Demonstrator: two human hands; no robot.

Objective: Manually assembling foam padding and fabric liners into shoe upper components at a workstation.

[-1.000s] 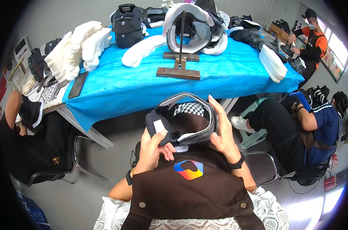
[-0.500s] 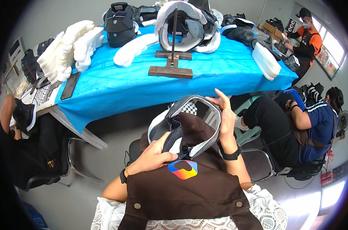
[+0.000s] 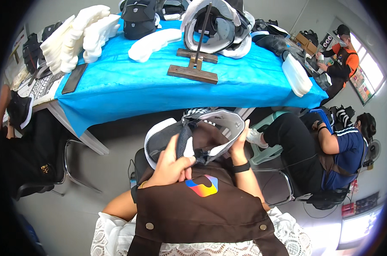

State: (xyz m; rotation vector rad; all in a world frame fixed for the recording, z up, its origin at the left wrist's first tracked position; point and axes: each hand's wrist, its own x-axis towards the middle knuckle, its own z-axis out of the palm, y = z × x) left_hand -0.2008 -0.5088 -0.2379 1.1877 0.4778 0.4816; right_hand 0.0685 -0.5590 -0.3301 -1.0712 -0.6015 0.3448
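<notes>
Over my lap I hold a black, grey and white padded piece (image 3: 161, 135), bent into a loop with a toothed, zipper-like edge. I cannot make out its exact kind. My left hand (image 3: 171, 164) is closed on the toothed edge, its thumb against a white patch near the middle. At the right side of the loop, my right hand (image 3: 240, 144) grips the pale-lined rim, with some of its fingers hidden behind. Through the loop shows the brown apron (image 3: 202, 215) that I wear.
Ahead stands a table with a blue cover (image 3: 133, 85). On it are stacked white foam pieces (image 3: 74, 40), a wooden stand (image 3: 193, 73), a dark flat slab (image 3: 74, 79) and black padded items (image 3: 138, 21). People sit left and right; another stands far right. A pale green stool (image 3: 266, 155) is nearby.
The loop has tilted and widened, showing more of its white left part and pale inner lining. My right hand has moved lower along the rim. The left keeps its hold.
</notes>
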